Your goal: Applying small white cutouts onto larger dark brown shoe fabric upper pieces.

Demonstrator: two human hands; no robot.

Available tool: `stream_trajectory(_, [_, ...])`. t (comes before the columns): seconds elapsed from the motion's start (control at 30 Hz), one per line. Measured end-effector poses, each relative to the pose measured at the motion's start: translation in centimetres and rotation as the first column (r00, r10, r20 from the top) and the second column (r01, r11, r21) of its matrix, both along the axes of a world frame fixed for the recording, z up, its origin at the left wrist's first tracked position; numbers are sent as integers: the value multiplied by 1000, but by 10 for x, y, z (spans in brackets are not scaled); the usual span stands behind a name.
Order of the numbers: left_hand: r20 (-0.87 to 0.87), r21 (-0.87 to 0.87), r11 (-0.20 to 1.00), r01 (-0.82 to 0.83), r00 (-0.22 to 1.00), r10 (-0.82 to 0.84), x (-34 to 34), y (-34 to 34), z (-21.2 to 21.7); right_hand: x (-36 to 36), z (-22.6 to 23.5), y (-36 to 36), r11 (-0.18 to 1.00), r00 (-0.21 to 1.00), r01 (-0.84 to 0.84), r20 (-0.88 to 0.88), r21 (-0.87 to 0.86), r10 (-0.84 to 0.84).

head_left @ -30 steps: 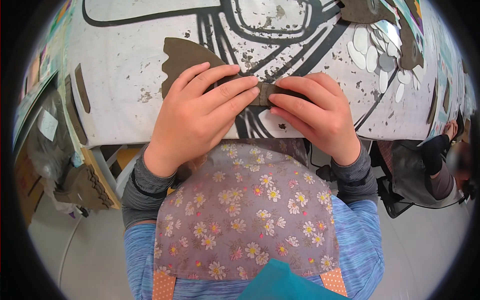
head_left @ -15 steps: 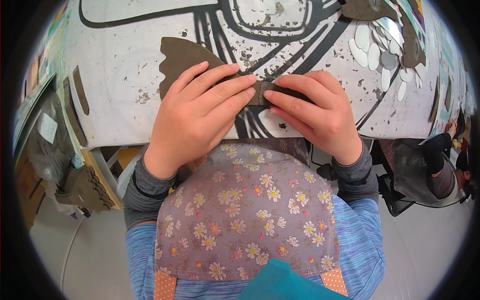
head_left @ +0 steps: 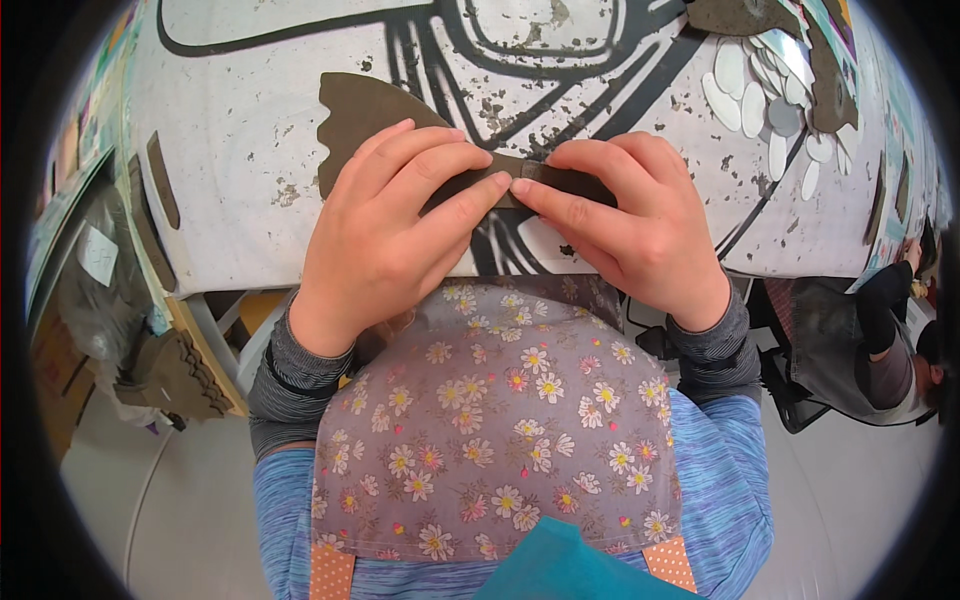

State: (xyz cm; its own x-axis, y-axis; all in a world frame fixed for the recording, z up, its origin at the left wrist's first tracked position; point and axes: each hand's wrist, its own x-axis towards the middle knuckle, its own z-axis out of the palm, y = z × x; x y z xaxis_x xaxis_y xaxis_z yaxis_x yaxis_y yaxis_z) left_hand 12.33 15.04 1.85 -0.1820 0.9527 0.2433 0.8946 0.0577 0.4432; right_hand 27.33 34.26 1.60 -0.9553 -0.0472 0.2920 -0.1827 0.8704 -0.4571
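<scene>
A flat dark brown, leather-like piece [head_left: 358,112] lies on the table, its left edge scalloped. Toward the right it narrows and meets a brown strip [head_left: 577,183] at a short seam in front of me. My left hand [head_left: 385,230] covers the narrowing part from the near side, thumb and fingertips closed on it just left of the seam. From the other side my right hand [head_left: 645,225] grips the strip, with thumb and forefinger at the join. The tips of both hands nearly touch. Much of the strip is hidden under my right fingers.
White oval pieces [head_left: 730,68] lie in a heap at the far right beside larger brown pieces [head_left: 830,95]. A narrow brown strip [head_left: 162,182] rests near the left edge. Scalloped pieces [head_left: 178,375] and a plastic bag [head_left: 95,265] are lower left. Another person [head_left: 850,335] sits at right.
Both hands' tips have shifted slightly along the join and come closer together. My right thumb and forefinger have moved a little left. The piece stays in about the same place.
</scene>
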Motion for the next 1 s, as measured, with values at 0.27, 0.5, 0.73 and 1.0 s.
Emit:
stream_trajectory(0.27, [-3, 10, 1000, -6, 1000, 6, 0, 1, 0, 0, -5, 1, 993, 999, 15, -30, -113, -19])
stream_trajectory(0.5, [-21, -18, 1000, 22, 1000, -22, -1, 1, 1, 0, -4, 2, 989, 999, 12, -29, -147, -16])
stream_trajectory(0.73, [-63, -33, 999, 19, 998, -21, 2, 4, 0, 0, -4, 2, 989, 999, 14, -31, -144, -18])
stream_trajectory(1.0, [-86, -30, 998, 49, 995, -51, 1, 5, 3, -1, -4, 2, 984, 998, 5, -59, -176, -15])
